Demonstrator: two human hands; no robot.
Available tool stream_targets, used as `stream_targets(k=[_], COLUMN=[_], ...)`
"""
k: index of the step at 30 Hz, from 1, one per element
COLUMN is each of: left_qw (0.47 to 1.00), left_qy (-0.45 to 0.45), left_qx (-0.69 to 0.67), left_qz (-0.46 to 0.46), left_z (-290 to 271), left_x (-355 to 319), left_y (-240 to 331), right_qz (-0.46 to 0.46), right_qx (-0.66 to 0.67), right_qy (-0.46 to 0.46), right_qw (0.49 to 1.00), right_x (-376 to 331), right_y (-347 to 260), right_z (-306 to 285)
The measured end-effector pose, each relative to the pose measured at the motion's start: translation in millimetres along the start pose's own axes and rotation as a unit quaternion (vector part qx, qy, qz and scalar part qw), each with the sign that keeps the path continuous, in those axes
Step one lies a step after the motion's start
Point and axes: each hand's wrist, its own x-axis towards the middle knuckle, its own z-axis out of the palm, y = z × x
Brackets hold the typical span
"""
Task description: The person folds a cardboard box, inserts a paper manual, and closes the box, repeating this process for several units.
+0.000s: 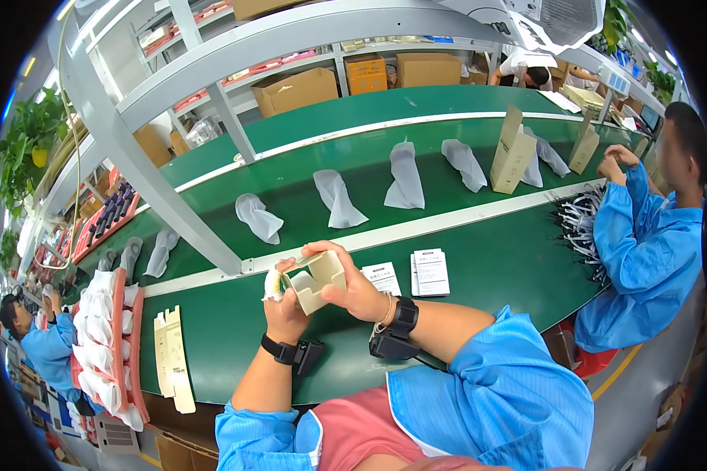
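**Box held above the green bench**

The left hand (284, 308) and right hand (352, 284) both clasp a small beige box (316, 279) — open end up — over the green bench (236, 330). The left fingers also pinch a white wrapped item (272, 284).

factory packing line: green conveyor (448, 169), blue-coated workers (644, 251).

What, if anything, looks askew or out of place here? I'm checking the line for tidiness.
Nothing stands out. The hands, left and right, hold a small open box; the white pouches lie spaced along the belt, and the leaflets sit in neat stacks.
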Motion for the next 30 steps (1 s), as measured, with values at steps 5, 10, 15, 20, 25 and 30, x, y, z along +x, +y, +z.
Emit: stream_targets(k=[5,10,15,20,25,30], left_qw=[0.974,0.998,0.995,0.956,0.958,0.923], left_qy=[-0.020,-0.006,-0.081,-0.071,-0.076,-0.091], left_qx=[-0.227,-0.056,0.032,0.213,0.243,0.348], left_qz=[0.000,-0.025,-0.054,0.189,0.132,0.135], left_z=[16.0,7.3,-5.0,-13.4,-15.6,-19.4], left_x=[-0.7,3.5,4.7,5.2,2.9,1.1], left_y=[24.0,33.2,20.8,-8.3,1.9,7.8], right_qz=[0.004,0.011,-0.004,-0.119,-0.082,-0.059], right_qx=[-0.050,0.018,-0.109,-0.375,-0.441,-0.440], right_qy=[0.008,0.011,-0.037,-0.104,-0.113,-0.082], right_qw=[0.999,1.000,0.993,0.913,0.887,0.892], right_x=[-1.3,2.9,7.8,13.7,15.8,15.2], right_y=[7.5,3.1,4.7,-8.3,-26.4,-28.3], right_z=[-0.2,2.4,-14.6,-15.1,-13.0,-6.3])
